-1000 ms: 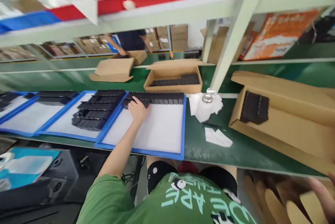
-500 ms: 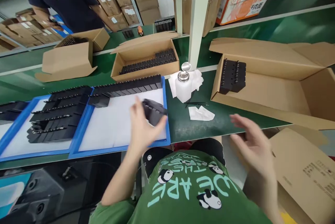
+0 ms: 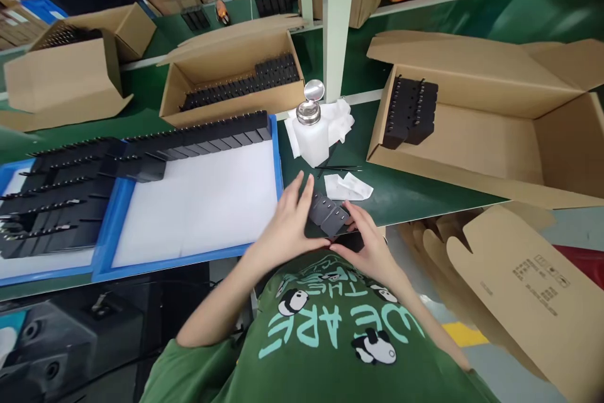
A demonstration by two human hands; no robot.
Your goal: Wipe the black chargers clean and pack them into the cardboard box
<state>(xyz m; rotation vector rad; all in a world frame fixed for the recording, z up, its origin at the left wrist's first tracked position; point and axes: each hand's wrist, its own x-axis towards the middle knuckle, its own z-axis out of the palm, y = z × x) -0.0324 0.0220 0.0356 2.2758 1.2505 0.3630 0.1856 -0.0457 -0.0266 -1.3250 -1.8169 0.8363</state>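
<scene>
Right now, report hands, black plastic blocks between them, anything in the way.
Left hand, right hand around black plastic blocks, exact grip unclear. Blocks by edge of green bench. White tissue beyond; nothing visibly blocking.

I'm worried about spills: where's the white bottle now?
In the head view, the white bottle stands just right of a blue-rimmed tray, with crumpled tissue behind it.

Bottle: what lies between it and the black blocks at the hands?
Thin black tools and a white wipe lie between the bottle and the blocks, in the head view.
</scene>
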